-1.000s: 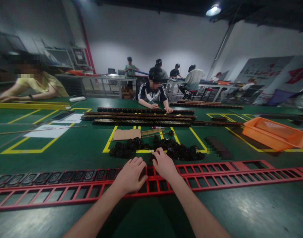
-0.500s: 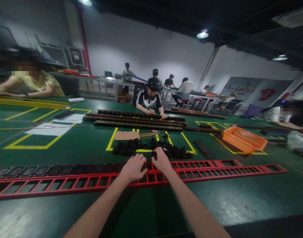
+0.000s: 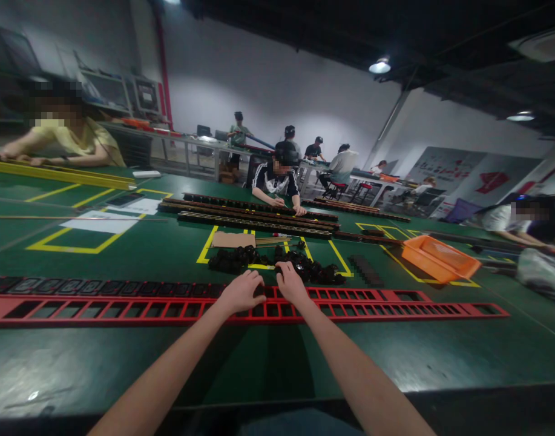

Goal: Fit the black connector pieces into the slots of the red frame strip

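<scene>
Two long red ladder-like frames (image 3: 377, 311) lie side by side across the table in front of me. Square black pieces (image 3: 123, 287) fill the left stretch of the far frame. Over the middle of the frames is my left hand (image 3: 242, 292), its thumb held apart from its bent fingers, with nothing visible in it. My right hand (image 3: 293, 284) is just beside it at the far frame, fingers curled and pointing down; whatever they hold is too dark to make out. Right beyond the hands lies a loose heap of glossy black parts (image 3: 232, 259).
Behind the heap are brown cardboard (image 3: 234, 240) and a bundle of long dark strips (image 3: 254, 221). An orange basket (image 3: 434, 260) stands at right. Paper sheets (image 3: 100, 222) and a yellow bar (image 3: 59, 175) are at left. A co-worker (image 3: 277, 178) sits opposite; others work on both sides.
The view has shifted, so the frames appear higher. Both hands remain close together over the frames. A black part showed at the right fingertips before; now it is hard to see.
</scene>
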A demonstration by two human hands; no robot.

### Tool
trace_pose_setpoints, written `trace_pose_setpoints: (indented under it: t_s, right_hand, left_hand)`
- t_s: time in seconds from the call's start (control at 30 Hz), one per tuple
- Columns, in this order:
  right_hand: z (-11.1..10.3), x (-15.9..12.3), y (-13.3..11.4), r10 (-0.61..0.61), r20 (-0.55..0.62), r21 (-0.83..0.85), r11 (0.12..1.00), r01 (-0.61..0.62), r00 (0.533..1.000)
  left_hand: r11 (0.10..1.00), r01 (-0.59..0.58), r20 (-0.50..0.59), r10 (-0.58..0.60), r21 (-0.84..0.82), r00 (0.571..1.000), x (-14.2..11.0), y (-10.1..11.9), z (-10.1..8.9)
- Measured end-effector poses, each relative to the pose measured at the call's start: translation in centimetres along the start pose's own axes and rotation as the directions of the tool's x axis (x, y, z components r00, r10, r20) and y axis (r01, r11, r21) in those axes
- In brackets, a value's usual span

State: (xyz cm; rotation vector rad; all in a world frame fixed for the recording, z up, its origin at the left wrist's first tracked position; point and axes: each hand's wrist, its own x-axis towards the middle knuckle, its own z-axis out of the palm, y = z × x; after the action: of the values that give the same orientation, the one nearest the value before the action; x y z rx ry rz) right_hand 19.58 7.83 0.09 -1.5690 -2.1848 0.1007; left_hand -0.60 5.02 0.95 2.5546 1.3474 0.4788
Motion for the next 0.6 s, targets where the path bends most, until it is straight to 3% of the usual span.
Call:
trace_pose_setpoints:
  t_s: [0.27, 0.5, 0.6]
  right_hand:
    - [0.7, 0.4, 0.8, -0.073, 0.025, 0.014, 0.997, 0.072, 0.997]
    - [1.3, -0.4, 0.0, -0.310, -0.091, 0.022, 0.950, 0.313, 0.946]
    - [0.3, -1.0, -0.5, -0.401, -0.017, 0.065, 0.914, 0.401, 0.916]
  left_hand:
    - [1.000, 0.017, -0.045, -0.018, -0.014, 0.999, 0.3, -0.2, 0.8]
    - [0.998, 0.055, -0.062, -0.054, 0.014, 0.997, 0.6, -0.7, 1.5]
    - [0.998, 0.053, -0.058, -0.051, 0.040, 0.997, 0.6, -0.7, 1.4]
